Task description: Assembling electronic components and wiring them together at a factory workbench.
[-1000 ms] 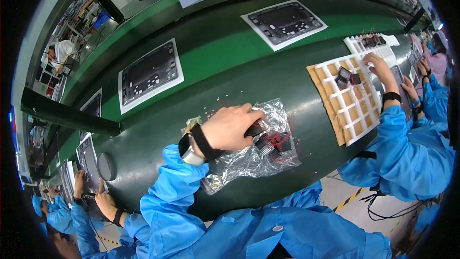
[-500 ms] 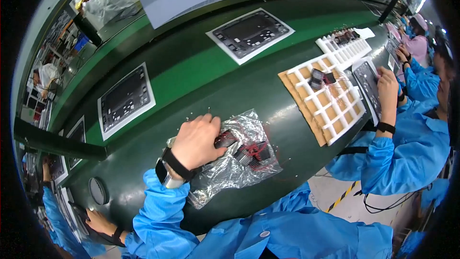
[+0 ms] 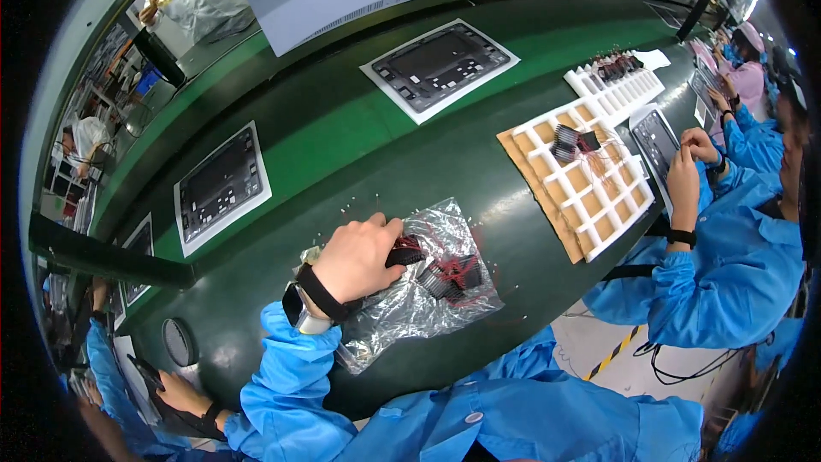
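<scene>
My left hand [image 3: 357,258], with a watch and a black wrist strap, lies palm down over a crinkled clear plastic bag [image 3: 385,329] on the dark green bench. Its fingers and thumb curl round a bundle of black ribbed parts with red wires [image 3: 405,253], partly hidden by the hand. Just to the right, a second bundle of the same parts [image 3: 449,277] rests loose on the bag. My right hand does not show.
Small white bits lie around the bag. A white-gridded tray on cardboard [image 3: 590,221] and a white rack [image 3: 629,103] stand at right. Printed sheets [image 3: 440,68] lie beyond. A round black dish [image 3: 177,342] is at left. Co-workers' hands [image 3: 684,175] are on both sides.
My left hand stays over the bag; its fingers have shifted slightly on the wired bundle. At right, the co-worker's hands have come together above a panel. The left neighbour's hand has moved a little.
</scene>
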Available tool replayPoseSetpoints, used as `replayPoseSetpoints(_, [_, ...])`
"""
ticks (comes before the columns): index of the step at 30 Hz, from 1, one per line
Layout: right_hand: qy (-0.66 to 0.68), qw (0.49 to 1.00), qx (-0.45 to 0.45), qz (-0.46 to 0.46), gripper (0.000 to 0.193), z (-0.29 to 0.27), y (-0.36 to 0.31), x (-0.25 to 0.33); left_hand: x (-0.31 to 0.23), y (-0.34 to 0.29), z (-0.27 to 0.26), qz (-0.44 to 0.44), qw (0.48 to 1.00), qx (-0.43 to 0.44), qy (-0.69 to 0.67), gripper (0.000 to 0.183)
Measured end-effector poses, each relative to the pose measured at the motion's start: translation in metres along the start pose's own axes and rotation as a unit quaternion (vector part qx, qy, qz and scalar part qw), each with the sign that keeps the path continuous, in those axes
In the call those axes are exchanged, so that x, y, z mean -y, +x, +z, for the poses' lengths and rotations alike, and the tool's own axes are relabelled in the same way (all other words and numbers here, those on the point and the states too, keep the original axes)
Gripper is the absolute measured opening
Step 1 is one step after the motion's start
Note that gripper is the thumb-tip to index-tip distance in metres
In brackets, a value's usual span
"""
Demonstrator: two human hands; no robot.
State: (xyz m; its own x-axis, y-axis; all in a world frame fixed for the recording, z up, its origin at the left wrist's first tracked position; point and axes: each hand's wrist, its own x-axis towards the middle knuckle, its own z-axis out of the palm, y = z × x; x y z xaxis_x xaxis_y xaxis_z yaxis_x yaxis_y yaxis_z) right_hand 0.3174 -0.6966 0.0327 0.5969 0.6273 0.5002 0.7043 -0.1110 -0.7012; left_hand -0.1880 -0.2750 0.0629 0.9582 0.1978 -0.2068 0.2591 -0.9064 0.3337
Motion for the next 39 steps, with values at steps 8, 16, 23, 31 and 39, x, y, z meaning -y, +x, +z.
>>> replayPoseSetpoints(8, [0.205,0.976,0.000,0.076,0.032,0.073,-0.033,0.032,0.014,-0.018,-0.028,0.043,0.994,-0.096,0.002,0.041])
replayPoseSetpoints(16, [0.358,0.923,-0.002,0.143,0.032,0.070,-0.052,0.030,0.024,-0.024,-0.046,0.048,0.993,-0.083,-0.068,0.044])
replayPoseSetpoints(23, [0.257,0.859,0.162,0.413,0.029,0.083,-0.105,0.023,0.025,-0.026,-0.061,0.076,0.983,-0.081,-0.145,0.040])
replayPoseSetpoints(31, [0.114,0.652,0.362,0.656,0.026,0.166,-0.379,0.126,0.013,-0.027,-0.064,0.152,0.956,-0.085,-0.237,0.048])
replayPoseSetpoints(39, [-0.032,0.838,0.509,0.194,0.012,0.164,-0.143,0.273,-0.003,-0.011,-0.049,0.215,0.935,-0.082,-0.271,0.052])
